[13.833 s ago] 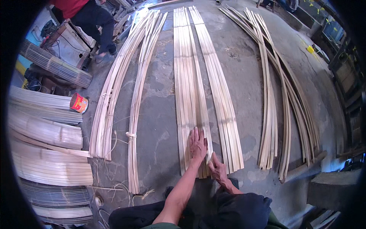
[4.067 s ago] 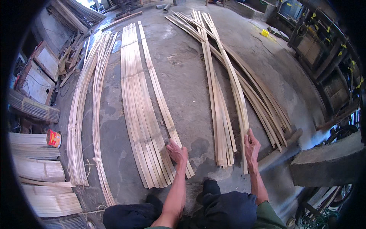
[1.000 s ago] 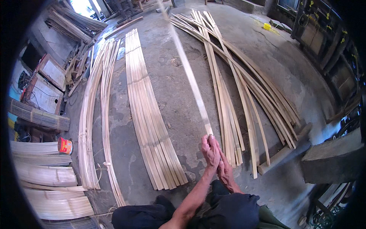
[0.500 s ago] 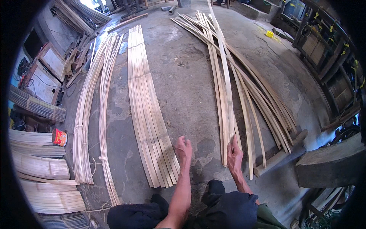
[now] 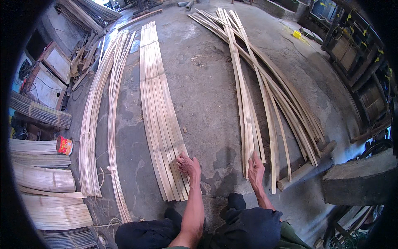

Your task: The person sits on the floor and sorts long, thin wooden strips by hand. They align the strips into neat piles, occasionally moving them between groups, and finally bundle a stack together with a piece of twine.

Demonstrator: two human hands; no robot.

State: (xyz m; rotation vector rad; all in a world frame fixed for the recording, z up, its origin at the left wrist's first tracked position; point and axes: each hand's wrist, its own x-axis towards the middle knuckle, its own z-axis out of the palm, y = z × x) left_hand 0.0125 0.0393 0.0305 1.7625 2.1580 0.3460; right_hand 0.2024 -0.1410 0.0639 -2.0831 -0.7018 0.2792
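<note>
My left hand [image 5: 189, 166] is over the right edge of a flat row of pale split-bamboo strips [image 5: 159, 108] laid side by side. Its fingers are bent and spread, touching the strips near their close end. My right hand [image 5: 256, 169] has thumb and fingers closed at the near end of a bamboo strip [image 5: 247, 124] in the loose pile on the right. That strip lies along others, slanting away from me. More loose strips [image 5: 286, 120] fan out to the right, crossing at the far end.
Two tied bundles of thin strips [image 5: 93, 133] lie left of the row. A round log [image 5: 286, 184] supports the pile's near ends. Stacked slats [image 5: 45, 178] and a red tin [image 5: 64, 145] stand at far left. A concrete block [image 5: 356, 178] is on the right.
My left hand has moved left onto the row's edge. The long strip at my right hand, whose far end was raised, now appears lowered onto the pile. The right hand has barely moved.
</note>
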